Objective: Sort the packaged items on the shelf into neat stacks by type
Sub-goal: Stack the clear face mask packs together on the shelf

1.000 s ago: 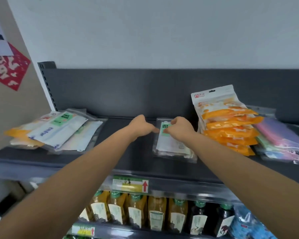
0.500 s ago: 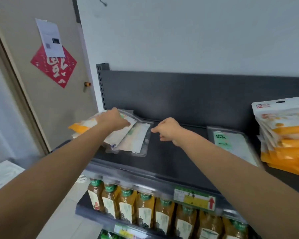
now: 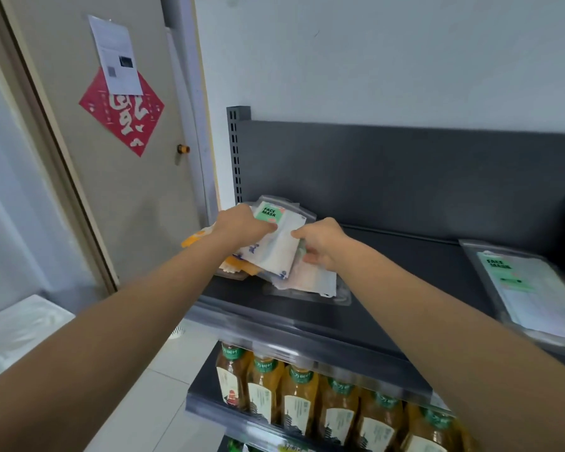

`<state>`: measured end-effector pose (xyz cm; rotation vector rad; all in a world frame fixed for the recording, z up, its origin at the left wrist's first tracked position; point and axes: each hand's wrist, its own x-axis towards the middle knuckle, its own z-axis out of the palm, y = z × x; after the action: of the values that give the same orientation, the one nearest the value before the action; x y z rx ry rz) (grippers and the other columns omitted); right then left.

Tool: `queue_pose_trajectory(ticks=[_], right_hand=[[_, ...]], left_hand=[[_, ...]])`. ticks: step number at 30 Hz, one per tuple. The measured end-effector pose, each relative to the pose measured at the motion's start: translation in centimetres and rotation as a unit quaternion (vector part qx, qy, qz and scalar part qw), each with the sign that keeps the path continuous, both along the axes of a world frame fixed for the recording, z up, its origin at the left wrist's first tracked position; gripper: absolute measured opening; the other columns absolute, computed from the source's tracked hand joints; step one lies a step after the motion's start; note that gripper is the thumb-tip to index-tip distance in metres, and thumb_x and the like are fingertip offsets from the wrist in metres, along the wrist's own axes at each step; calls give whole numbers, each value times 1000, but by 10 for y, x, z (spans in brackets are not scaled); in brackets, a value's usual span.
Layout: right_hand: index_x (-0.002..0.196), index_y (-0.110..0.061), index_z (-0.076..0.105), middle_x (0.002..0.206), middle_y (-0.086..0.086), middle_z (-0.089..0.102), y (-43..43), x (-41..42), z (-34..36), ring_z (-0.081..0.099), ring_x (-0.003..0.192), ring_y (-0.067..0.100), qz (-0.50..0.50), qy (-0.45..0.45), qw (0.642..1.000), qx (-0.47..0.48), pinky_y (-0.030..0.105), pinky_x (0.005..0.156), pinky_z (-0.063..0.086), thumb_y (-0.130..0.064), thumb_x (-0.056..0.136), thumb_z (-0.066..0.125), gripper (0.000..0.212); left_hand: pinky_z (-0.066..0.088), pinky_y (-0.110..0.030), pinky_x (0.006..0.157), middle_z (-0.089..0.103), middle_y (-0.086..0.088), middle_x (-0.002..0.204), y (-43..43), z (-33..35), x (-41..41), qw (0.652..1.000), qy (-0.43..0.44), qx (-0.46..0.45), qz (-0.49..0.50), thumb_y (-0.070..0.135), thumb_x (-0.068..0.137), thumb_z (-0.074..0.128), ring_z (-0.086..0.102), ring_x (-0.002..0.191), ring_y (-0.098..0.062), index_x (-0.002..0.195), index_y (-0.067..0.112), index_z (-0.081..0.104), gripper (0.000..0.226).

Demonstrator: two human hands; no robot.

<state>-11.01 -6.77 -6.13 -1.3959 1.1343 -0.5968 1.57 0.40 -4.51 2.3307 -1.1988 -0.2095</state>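
The lower shelf nearest the viewer carries a row of bottles (image 3: pixel 297 396), which are not part of the task.

**Change of state.** One second ago both hands were on the face mask stack (image 3: pixel 529 288) in the middle of the shelf (image 3: pixel 405 272). That stack now lies flat and untouched at the right edge of the view, well apart from both hands. Half a second ago only the left hand had reached the left end of the shelf, and the right hand was over bare shelf. Both hands are now at the mixed pile (image 3: pixel 310 282), which lies farther away at the left end.

**Meaning for the task.** The squaring of the face mask stack appears to be finished. The step in hand is judged to be taking the next packet from the mixed pile, which remains unsorted: an orange packet (image 3: pixel 193 238) sticks out at the left, and packets overlap at different angles.

**Hands.**
- The left hand (image 3: pixel 242 226) rests on top of the pile with its fingers bent down. Its fingertips touch the white packet (image 3: pixel 271 256) just below the green-labelled packet (image 3: pixel 269 212). Whether it presses or pinches cannot be told.
- The right hand (image 3: pixel 320 246) has curled fingers and appears to pinch the right edge of the white packet.
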Motion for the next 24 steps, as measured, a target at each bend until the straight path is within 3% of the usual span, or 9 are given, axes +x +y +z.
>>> queue_pose_trajectory(ticks=[2, 4, 6, 10, 15, 18, 21, 24], right_hand=[[120, -2, 55, 107, 12, 59, -2, -3, 1, 57, 93, 27, -18, 4, 1000, -18, 36, 73, 53, -8, 86, 67, 37], [117, -1, 56, 96, 9, 57, -5, -12, 7, 56, 89, 26, -38, 9, 999, -37, 39, 79, 54, -8, 86, 66, 33], [113, -2, 55, 91, 8, 56, -9, -25, 14, 54, 86, 24, -50, 9, 997, -60, 39, 81, 52, -7, 87, 64, 28], [118, -1, 54, 109, 15, 58, -16, -59, 30, 55, 91, 25, -66, 22, 991, -114, 47, 94, 52, -4, 87, 63, 32], [123, 4, 52, 108, 16, 58, -26, -121, 45, 53, 91, 23, -92, 57, 981, -161, 44, 95, 50, -3, 88, 60, 37], [126, 6, 51, 124, 20, 58, -32, -166, 50, 56, 96, 26, -117, 86, 973, -180, 45, 96, 50, -3, 88, 61, 40], [131, 4, 49, 121, 17, 57, -40, -211, 51, 54, 93, 27, -129, 117, 967, -188, 35, 81, 47, -6, 88, 63, 47], [127, 3, 52, 126, 18, 57, -42, -251, 50, 56, 102, 30, -148, 148, 960, -186, 42, 94, 48, -8, 87, 64, 43]], left_hand=[[47, -36, 81, 62, -11, 102, -2, 1, -1, 999, 30, -28, -4, 46, 89, 60, 57, 90, -25, 120, 3, 53, 54], [47, -35, 71, 61, -7, 91, -7, 4, -4, 995, 77, -57, -12, 46, 89, 61, 57, 80, -21, 120, 2, 54, 54], [49, -34, 66, 66, -8, 94, -14, 7, -10, 984, 149, -90, -23, 44, 90, 60, 63, 81, -19, 115, 4, 56, 47], [36, -28, 55, 66, -5, 81, -25, 18, -38, 974, 187, -119, -50, 39, 92, 59, 57, 65, -16, 92, 4, 61, 35], [30, -27, 49, 45, -1, 56, -46, 24, -88, 962, 220, -132, -98, 36, 91, 60, 40, 48, -16, 61, 13, 46, 40], [32, -25, 51, 46, 1, 57, -59, 27, -129, 947, 260, -128, -138, 35, 93, 58, 40, 48, -14, 66, 14, 46, 37], [36, -26, 56, 55, 4, 66, -69, 27, -172, 939, 277, -109, -171, 37, 94, 56, 48, 57, -12, 76, 15, 52, 28], [39, -25, 57, 59, 3, 74, -77, 23, -211, 931, 284, -94, -208, 37, 95, 53, 52, 63, -12, 82, 15, 56, 26]])
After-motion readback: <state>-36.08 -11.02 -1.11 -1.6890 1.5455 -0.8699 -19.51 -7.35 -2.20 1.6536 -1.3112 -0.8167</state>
